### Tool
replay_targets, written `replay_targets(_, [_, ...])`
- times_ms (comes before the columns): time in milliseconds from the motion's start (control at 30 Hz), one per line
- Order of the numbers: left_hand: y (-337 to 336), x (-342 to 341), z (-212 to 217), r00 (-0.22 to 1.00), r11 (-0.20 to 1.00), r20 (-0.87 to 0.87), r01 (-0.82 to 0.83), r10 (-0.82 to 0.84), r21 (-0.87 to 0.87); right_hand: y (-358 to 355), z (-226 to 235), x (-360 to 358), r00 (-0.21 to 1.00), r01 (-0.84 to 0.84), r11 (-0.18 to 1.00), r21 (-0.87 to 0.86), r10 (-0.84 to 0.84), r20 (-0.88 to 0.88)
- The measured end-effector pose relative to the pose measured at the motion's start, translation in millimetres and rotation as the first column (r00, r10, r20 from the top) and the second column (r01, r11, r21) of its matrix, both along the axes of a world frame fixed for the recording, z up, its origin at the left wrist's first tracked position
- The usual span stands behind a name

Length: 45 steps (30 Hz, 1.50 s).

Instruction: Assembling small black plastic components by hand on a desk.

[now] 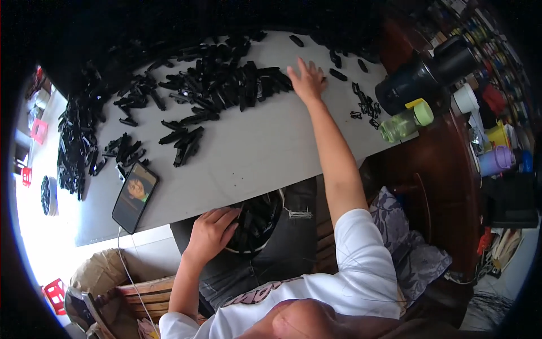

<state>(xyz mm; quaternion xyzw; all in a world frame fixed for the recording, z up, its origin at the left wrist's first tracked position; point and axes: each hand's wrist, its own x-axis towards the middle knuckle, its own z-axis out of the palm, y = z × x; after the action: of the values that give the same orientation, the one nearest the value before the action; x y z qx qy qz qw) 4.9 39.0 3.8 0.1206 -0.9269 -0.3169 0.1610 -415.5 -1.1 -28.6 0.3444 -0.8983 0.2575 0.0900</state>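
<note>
Stretched far across the grey table (220,175), my right hand (307,80) is open, its fingers spread beside the right end of a heap of small black plastic parts (217,85). Nothing shows in its fingers. My left hand (212,234) curls over the left rim of a round bowl (251,252) on my lap, below the table's front edge. More black parts (259,223) lie inside that bowl. Several single black pieces (338,74) lie to the right of my right hand, with a cluster of smaller black bits (366,104) nearer me.
A phone (135,198) with a lit screen and white cable leans at the table's front left. Another dense pile of black parts (78,138) covers the left end. At the right edge are a green-capped clear bottle (403,123) and a large black flask (412,82).
</note>
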Motion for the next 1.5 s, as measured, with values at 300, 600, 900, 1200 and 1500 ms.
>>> replay_targets(300, [-8.9,7.3,10.0,0.992,0.991,-0.047,-0.119,0.117,-0.054,33.0,-2.6,-84.3,0.940,0.265,0.946,0.185,-0.296,0.170])
replay_targets(600, [-47.8,-57.2,2.9,0.819,0.702,-0.073,-0.531,0.570,-0.476,-5.2,-2.8,24.2,0.962,-0.257,0.966,0.029,0.253,0.105])
replay_targets(900, [-44.0,-42.9,-21.6,0.849,0.779,-0.027,-0.496,0.527,-0.383,15.2,-7.1,140.5,0.927,-0.362,0.930,0.057,0.366,-0.080])
replay_targets(1200, [-30.9,-19.7,-13.2,0.805,0.787,-0.163,-0.593,0.571,-0.170,38.7,-7.2,158.3,0.894,-0.441,0.830,-0.342,0.373,-0.249])
replay_targets(1500, [-28.9,-34.1,-13.7,0.796,0.734,-0.166,-0.602,0.582,-0.315,56.4,4.0,203.2,0.736,-0.645,0.761,-0.064,0.597,-0.321])
